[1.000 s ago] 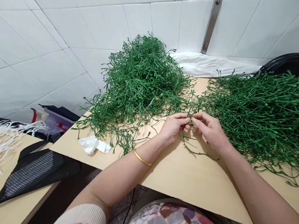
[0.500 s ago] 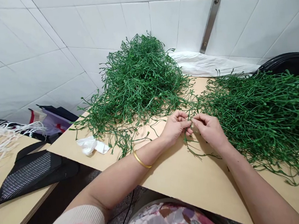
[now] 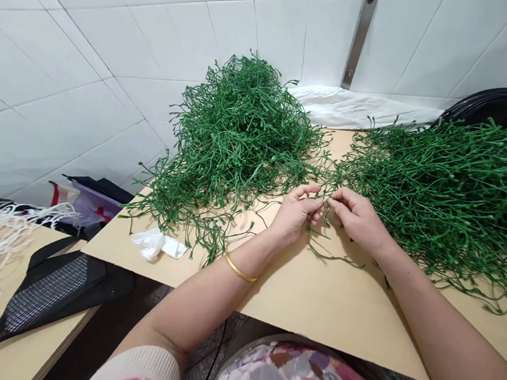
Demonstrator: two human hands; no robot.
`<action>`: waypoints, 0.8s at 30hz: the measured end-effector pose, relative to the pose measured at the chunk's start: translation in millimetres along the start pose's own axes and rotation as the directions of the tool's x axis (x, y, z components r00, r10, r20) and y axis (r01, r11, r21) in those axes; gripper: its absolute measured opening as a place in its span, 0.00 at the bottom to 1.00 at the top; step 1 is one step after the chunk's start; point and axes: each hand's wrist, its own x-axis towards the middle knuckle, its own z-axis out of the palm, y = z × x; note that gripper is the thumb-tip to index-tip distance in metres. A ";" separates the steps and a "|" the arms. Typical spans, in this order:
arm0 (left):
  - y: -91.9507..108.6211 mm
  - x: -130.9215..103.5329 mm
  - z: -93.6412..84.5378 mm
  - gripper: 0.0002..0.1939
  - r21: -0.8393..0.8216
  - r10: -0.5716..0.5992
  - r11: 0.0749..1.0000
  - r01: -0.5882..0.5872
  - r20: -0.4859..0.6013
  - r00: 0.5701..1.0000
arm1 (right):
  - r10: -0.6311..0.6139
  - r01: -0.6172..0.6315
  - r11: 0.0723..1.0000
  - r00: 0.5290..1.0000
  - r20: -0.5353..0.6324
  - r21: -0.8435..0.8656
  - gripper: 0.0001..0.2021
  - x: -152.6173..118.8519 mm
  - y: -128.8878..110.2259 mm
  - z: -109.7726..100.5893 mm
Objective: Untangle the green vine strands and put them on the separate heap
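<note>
My left hand [image 3: 299,212] pinches a thin green strand [image 3: 333,258] that trails down onto the table, its tip carrying a small bud-like end. Fingertips of my right hand [image 3: 352,213] are closed on the same strand, close to the left fingertips. What lies exactly between the fingers is too small to make out. Behind my hands rises a tall heap of green strands [image 3: 246,124] with little knobbed ends. To the right of my right hand spreads a second, lower pile of similar strands [image 3: 457,193].
A crumpled white tissue [image 3: 157,245] lies by the left edge of the light wooden table [image 3: 293,307]. White cloth [image 3: 358,106] runs along the tiled wall below a metal bracket [image 3: 360,40]. On another table are white strips [image 3: 4,234] and a black mesh item [image 3: 47,293].
My fingers have shifted slightly at the pinch, and the trailing strand has moved a little to the left. The piles look the same.
</note>
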 end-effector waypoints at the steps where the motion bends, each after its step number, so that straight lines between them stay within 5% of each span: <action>1: 0.2 -0.8 0.4 0.15 0.014 0.026 1.000 -0.026 -0.001 1.000 | 0.037 -0.037 0.997 0.999 0.008 0.066 0.09 0.7 1.3 -0.2; 4: 0.9 -2.5 1.3 0.12 0.029 0.038 0.999 -0.039 0.040 0.999 | 0.054 -0.054 0.989 0.999 0.003 0.136 0.10 3.5 6.1 -2.6; 9: 0.8 -0.9 0.0 0.06 0.004 -0.062 0.998 0.062 0.096 0.993 | -0.069 0.071 0.995 0.997 0.037 -0.066 0.10 4.0 6.4 -5.8; 19: -5.9 5.5 -2.0 0.09 0.077 0.041 0.997 -0.032 -0.119 0.992 | -0.173 0.223 0.909 0.970 0.168 -0.353 0.11 -4.6 0.0 6.7; 24: -4.3 10.7 -3.9 0.11 0.092 0.059 0.995 -0.043 -0.182 0.982 | -0.148 0.211 0.908 0.970 0.194 -0.363 0.10 -8.5 -4.3 8.8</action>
